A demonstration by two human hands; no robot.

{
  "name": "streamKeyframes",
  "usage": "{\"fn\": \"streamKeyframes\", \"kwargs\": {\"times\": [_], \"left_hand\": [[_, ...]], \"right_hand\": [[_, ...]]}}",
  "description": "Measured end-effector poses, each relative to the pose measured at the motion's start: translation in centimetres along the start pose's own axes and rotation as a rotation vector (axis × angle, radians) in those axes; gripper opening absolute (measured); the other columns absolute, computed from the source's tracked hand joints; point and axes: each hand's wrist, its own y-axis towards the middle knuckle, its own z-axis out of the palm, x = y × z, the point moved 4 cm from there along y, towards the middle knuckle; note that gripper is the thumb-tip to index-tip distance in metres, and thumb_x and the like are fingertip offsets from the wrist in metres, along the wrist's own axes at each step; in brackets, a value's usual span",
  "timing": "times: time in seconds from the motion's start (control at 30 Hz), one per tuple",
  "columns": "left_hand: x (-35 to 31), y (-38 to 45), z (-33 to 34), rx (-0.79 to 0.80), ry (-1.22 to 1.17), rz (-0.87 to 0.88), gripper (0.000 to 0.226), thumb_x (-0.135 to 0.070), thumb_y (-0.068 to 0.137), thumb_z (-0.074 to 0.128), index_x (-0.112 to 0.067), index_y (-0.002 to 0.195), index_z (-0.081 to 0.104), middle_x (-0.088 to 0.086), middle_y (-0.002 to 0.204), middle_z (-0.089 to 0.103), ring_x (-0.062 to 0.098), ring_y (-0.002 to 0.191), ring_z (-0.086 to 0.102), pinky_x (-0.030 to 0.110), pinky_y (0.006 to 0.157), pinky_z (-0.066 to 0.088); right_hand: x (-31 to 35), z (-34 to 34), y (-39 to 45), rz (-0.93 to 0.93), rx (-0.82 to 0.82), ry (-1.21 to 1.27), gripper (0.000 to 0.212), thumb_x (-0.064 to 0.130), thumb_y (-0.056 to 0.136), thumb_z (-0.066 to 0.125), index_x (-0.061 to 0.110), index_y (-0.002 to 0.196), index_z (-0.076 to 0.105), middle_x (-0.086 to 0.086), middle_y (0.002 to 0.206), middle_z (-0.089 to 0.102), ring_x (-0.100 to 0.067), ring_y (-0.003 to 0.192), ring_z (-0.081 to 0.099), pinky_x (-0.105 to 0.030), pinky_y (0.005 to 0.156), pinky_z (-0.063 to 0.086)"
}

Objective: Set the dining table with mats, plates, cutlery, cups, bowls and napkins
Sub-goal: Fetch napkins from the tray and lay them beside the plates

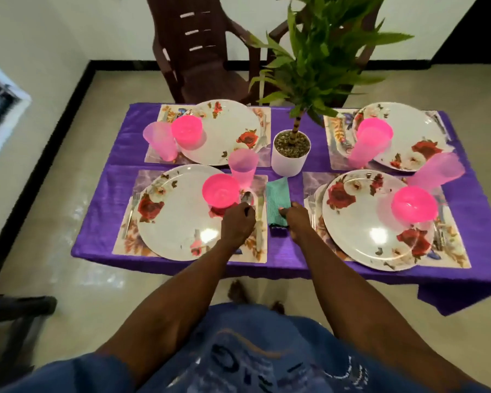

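Head view: the green napkin point(277, 197) lies on the purple cloth in the gap between the two near mats, just in front of the white plant pot point(290, 161). The right hand point(296, 221) pinches its near end, fingers curled on the fabric. The left hand point(237, 222) is curled round the handle of a spoon point(247, 198), which lies beside a knife point(259, 214) on the right strip of the near left mat point(260, 252). That mat carries a flowered plate point(179, 214) with a pink bowl point(221, 194) on its right rim, a pink cup point(243, 168) standing behind the bowl, and a fork point(132, 211) on its left strip.

The near right plate point(374, 219) also bears a pink bowl point(414, 204); a cup point(437, 171) stands tilted behind it. The two far settings hold the same: plate, bowl, cup. What the bowls and cups hold, if anything, cannot be told.

The shirt print at the bottom is too blurred to read.

The tabletop point(102, 199) has bare purple margins at its left and near edges and between the mats. The pot holds pebbles and a leafy plant. A brown chair point(199, 52) stands at the far side.
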Motion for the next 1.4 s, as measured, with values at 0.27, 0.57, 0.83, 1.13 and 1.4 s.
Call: {"fn": "streamKeyframes", "kwargs": {"times": [0.27, 0.57, 0.83, 1.13, 1.4], "left_hand": [[0.9, 1.3, 0.6, 0.022, 0.029, -0.047, 0.029, -0.020, 0.095, 0.051, -0.007, 0.069, 0.057, 0.005, 0.062, 0.057, 0.016, 0.056, 0.048, 0.033, 0.060, 0.043], [1.2, 2.0, 0.5, -0.003, 0.013, -0.063, 0.031, -0.021, 0.095, 0.051, -0.010, 0.066, 0.055, -0.001, 0.058, 0.054, 0.012, 0.053, 0.046, 0.032, 0.059, 0.042], [0.6, 1.8, 0.7, 0.021, 0.035, -0.021, 0.028, -0.020, 0.095, 0.052, -0.013, 0.067, 0.055, -0.003, 0.058, 0.053, 0.013, 0.054, 0.048, 0.031, 0.059, 0.041], [0.1, -0.4, 1.1, -0.009, 0.104, 0.020, 0.022, -0.026, 0.099, 0.049, -0.012, 0.087, 0.062, 0.001, 0.074, 0.061, 0.016, 0.066, 0.055, 0.030, 0.062, 0.042], [4.2, -5.2, -2.4, -0.185, 0.091, -0.069, 0.028, -0.031, 0.099, 0.040, -0.015, 0.110, 0.060, 0.009, 0.090, 0.071, 0.027, 0.079, 0.066, 0.040, 0.072, 0.053]], "right_hand": [[1.4, 0.5, 1.9, -0.008, -0.064, -0.028, 0.029, -0.007, 0.089, 0.056, -0.001, 0.117, 0.060, -0.015, 0.100, 0.064, -0.023, 0.077, 0.061, -0.027, 0.056, 0.048], [2.2, 0.6, 2.0, -0.111, -0.207, -0.470, 0.026, 0.000, 0.086, 0.053, -0.005, 0.109, 0.063, -0.018, 0.107, 0.065, -0.034, 0.100, 0.062, -0.027, 0.068, 0.038], [2.1, -0.1, 1.6, -0.193, -0.252, -0.649, 0.037, 0.006, 0.076, 0.063, 0.001, 0.113, 0.061, -0.020, 0.113, 0.064, -0.038, 0.104, 0.062, -0.038, 0.082, 0.051], [1.8, 0.8, -2.7, -0.560, -0.193, -0.840, 0.017, 0.009, 0.094, 0.051, 0.002, 0.108, 0.058, -0.016, 0.110, 0.059, -0.027, 0.097, 0.057, -0.027, 0.075, 0.040], [-1.3, 7.8, -7.3, -0.715, 0.112, -0.933, 0.028, 0.022, 0.091, 0.037, 0.005, 0.097, 0.059, -0.013, 0.098, 0.061, -0.029, 0.085, 0.058, -0.033, 0.065, 0.038]]}}
